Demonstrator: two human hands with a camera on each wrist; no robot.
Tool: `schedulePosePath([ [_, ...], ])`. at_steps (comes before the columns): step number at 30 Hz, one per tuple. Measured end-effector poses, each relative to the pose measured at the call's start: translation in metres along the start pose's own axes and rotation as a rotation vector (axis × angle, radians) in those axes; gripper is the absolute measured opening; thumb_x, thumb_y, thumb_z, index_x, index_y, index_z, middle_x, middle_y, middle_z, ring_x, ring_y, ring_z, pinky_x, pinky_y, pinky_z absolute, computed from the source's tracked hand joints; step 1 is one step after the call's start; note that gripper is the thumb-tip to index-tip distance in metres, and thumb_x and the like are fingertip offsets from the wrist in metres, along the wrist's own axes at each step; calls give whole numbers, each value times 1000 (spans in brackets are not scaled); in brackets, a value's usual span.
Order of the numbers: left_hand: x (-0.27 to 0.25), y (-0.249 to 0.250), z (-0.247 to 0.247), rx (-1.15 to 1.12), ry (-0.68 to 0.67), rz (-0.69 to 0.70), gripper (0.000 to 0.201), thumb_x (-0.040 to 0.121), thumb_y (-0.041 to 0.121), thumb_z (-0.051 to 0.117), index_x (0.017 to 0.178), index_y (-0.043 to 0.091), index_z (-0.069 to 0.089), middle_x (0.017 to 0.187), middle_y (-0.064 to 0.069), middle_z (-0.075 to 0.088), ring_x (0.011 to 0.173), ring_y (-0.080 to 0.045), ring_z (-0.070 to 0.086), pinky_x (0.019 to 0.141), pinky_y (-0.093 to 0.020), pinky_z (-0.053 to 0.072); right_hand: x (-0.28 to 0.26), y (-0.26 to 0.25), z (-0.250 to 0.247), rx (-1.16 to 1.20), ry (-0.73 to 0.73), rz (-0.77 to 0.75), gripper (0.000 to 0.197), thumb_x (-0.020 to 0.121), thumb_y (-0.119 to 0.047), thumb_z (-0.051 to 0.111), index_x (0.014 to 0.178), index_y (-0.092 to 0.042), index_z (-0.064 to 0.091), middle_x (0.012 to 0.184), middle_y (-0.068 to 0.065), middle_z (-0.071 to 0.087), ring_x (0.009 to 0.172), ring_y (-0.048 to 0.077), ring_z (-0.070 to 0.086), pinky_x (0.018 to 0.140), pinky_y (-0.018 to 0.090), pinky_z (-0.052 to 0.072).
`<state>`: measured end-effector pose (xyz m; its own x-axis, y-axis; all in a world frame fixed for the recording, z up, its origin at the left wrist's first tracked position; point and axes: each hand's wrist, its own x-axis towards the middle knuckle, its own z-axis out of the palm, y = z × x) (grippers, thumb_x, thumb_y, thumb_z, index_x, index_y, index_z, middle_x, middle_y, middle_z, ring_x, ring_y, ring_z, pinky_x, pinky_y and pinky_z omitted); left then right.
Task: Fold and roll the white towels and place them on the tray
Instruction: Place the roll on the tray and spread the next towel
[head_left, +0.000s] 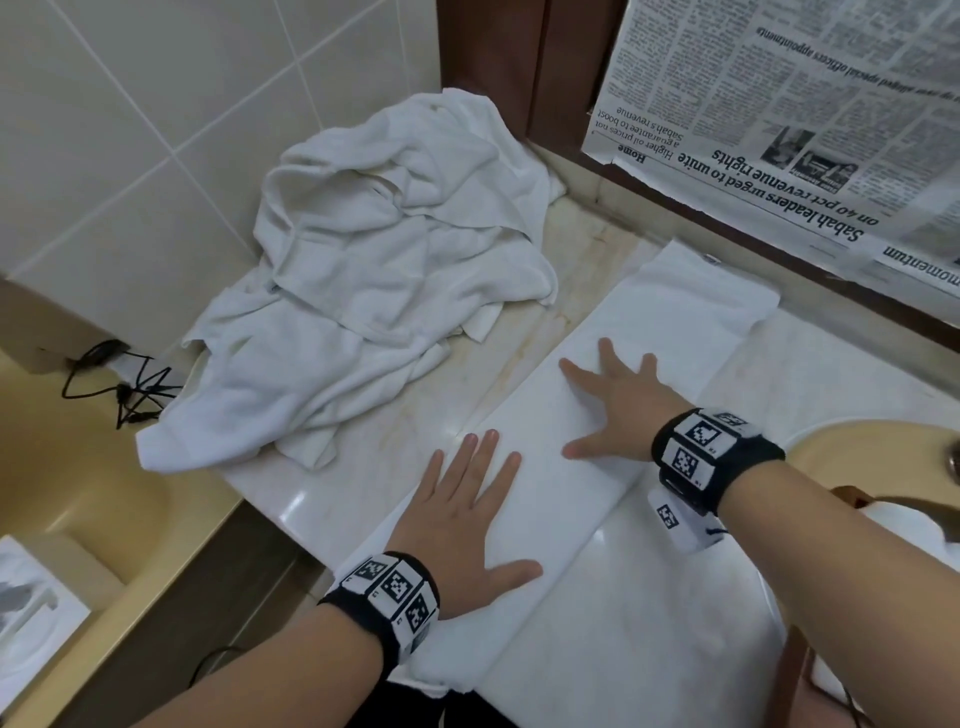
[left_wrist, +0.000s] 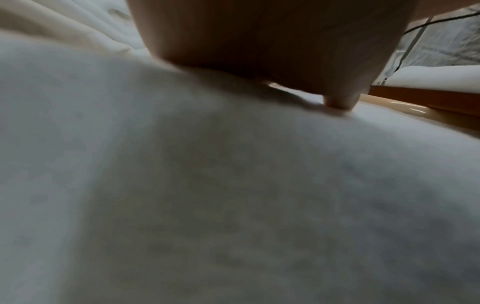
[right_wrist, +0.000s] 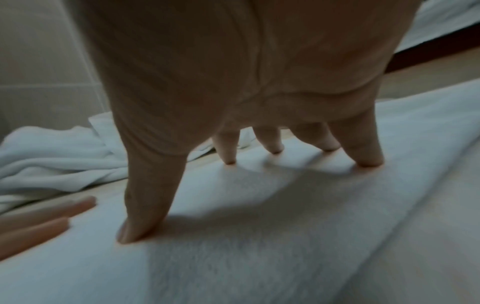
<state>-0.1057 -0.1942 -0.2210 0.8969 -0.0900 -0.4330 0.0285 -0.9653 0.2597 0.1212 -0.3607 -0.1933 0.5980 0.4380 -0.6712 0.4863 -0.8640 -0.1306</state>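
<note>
Both hands, left hand (head_left: 467, 525) & right hand (head_left: 615, 410), flat w/ fingers spread, pressing the folded towel (head_left: 670, 322); rolling not started, crumpled towel pile (head_left: 384, 270) untouched, no tray visible.

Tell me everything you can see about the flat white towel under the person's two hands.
The flat towel is white, soft-looking terry cloth, folded lengthwise into a long band lying diagonally across the pale marble counter. A folded layer sits on a wider layer beneath, its near end reaching the counter's front edge. The left hand and the right hand both press on it with spread, straight fingers. It lies apart from the crumpled towel pile to its left.
</note>
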Motion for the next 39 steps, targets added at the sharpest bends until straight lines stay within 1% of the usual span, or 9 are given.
schedulePosePath([
  [9,-20,7,5,56,-20,2,109,85,90,22,154,27,-33,157,1,-47,146,-20,-41,124,-55,-10,30,66,-51,2,51,64,118,63,-77,79,151,-68,0,167,-18,-20,154,41,-15,119,68,21],
  [18,-17,15,11,46,-7,-27,118,80,95,24,155,23,-32,156,1,-48,146,-23,-42,124,-56,-10,31,68,-57,-39,101,125,117,70,-68,81,156,-59,1,170,-6,-15,155,41,-12,119,68,22],
  [21,-18,13,12,46,-10,-22,117,80,96,21,155,23,-32,157,0,-48,146,-24,-43,124,-57,-10,7,46,-44,14,207,134,99,85,-50,77,160,-47,12,172,1,-2,157,37,0,123,60,21],
  [23,-17,12,14,32,0,-17,113,83,94,19,155,24,-32,157,0,-47,146,-23,-42,124,-57,-11,-17,30,-30,91,264,119,77,93,-42,69,158,-42,27,167,6,20,152,33,19,119,52,31],
  [25,-14,9,15,-8,7,-9,103,88,89,14,154,27,-33,156,3,-48,145,-20,-44,124,-55,-13,-42,13,-12,151,287,124,56,97,-38,61,150,-40,41,151,4,40,140,29,37,108,46,44],
  [30,-12,-9,5,-199,-70,39,97,86,90,17,157,39,-24,156,18,-45,142,-4,-44,124,-46,-16,-107,-33,35,314,243,163,32,92,-20,50,120,-35,59,113,-3,55,108,19,58,89,37,51],
  [35,-44,-30,-11,-141,-47,168,121,64,104,38,160,46,-6,165,16,-25,152,-5,-23,127,-39,-6,-166,-78,95,468,192,130,23,89,-25,55,108,-37,58,93,-12,61,86,7,59,81,33,52],
  [37,-61,-41,-10,-50,18,210,113,64,103,42,159,49,15,168,13,0,154,-11,5,126,-43,14,-180,-90,121,554,191,112,22,89,-36,61,110,-41,59,95,-14,61,86,1,59,84,29,51],
  [39,-72,-53,-5,0,126,232,80,78,89,49,146,47,45,156,4,41,138,-22,45,105,-46,44,-190,-98,144,617,236,116,29,87,-48,66,115,-43,59,101,-18,58,90,-2,58,86,23,49],
])
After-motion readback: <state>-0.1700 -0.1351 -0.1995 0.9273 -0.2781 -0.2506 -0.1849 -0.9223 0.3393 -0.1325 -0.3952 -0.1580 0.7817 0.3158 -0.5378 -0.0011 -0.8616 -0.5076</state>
